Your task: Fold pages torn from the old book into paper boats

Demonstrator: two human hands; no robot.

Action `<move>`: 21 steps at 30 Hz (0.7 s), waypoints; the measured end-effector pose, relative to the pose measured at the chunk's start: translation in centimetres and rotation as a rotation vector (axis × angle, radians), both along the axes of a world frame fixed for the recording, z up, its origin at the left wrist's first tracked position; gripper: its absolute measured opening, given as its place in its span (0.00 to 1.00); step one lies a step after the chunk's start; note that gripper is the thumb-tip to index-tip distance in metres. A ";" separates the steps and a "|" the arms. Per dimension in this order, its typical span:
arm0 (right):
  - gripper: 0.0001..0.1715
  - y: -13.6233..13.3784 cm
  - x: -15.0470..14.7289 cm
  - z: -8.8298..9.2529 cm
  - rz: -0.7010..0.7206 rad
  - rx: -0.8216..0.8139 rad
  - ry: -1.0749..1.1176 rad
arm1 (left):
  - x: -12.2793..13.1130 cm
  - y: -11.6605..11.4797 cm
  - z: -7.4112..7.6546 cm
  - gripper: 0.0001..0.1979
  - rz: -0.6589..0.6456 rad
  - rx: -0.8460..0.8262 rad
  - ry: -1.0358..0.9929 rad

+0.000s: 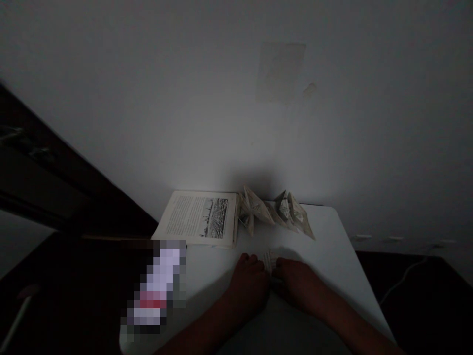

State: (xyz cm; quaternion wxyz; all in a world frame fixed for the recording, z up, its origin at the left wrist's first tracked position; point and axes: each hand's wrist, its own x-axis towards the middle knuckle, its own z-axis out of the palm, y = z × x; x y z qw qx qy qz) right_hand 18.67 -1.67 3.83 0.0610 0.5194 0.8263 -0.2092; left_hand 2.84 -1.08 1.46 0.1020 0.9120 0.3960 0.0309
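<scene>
A small piece of printed paper [270, 260] is held between my two hands near the middle of the white table. My left hand [249, 277] has its fingers curled at the paper's left side. On the right side, the fingers of my right hand [293, 278] close on the paper as well. Much of the paper is hidden behind my hands, so its full shape does not show. Just beyond them stand several folded paper shapes [258, 207] made of printed sheets, with pointed tips.
An open book [199, 217] with text and a picture lies at the table's back left, beside the folded shapes. A blurred-out bright object [162, 281] is along the left edge. The table [325, 231] meets a pale wall [166, 98]. A cable [404, 276] hangs at right.
</scene>
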 end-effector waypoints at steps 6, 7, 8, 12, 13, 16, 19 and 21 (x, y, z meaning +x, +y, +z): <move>0.10 0.2 -0.6 0.3 -0.073 -0.019 -0.042 | -0.1 0.2 1.2 0.09 0.043 -0.088 0.099; 0.10 0.2 -0.6 0.4 -0.082 -0.024 -0.047 | -0.2 0.2 1.4 0.10 0.056 -0.105 0.110; 0.11 0.3 -0.7 0.5 -0.091 -0.029 -0.051 | -0.3 0.2 1.6 0.10 0.068 -0.118 0.117; 0.12 0.4 -0.8 0.7 -0.115 -0.048 -0.060 | -0.9 0.1 1.9 0.12 0.121 -0.165 0.144; 0.13 0.5 -0.8 0.8 -0.120 -0.052 -0.062 | -1.1 0.1 1.9 0.12 0.137 -0.179 0.151; 0.13 0.6 -0.9 0.8 -0.121 -0.069 -0.068 | -2.0 0.3 2.1 0.13 0.205 -0.248 0.189; 0.13 0.7 -1.0 0.9 -0.121 -0.082 -0.074 | -3.0 0.5 2.2 0.15 0.265 -0.314 0.225; 0.14 0.9 -1.0 1.0 -0.123 -0.087 -0.079 | -3.5 0.6 2.3 0.15 0.294 -0.329 0.233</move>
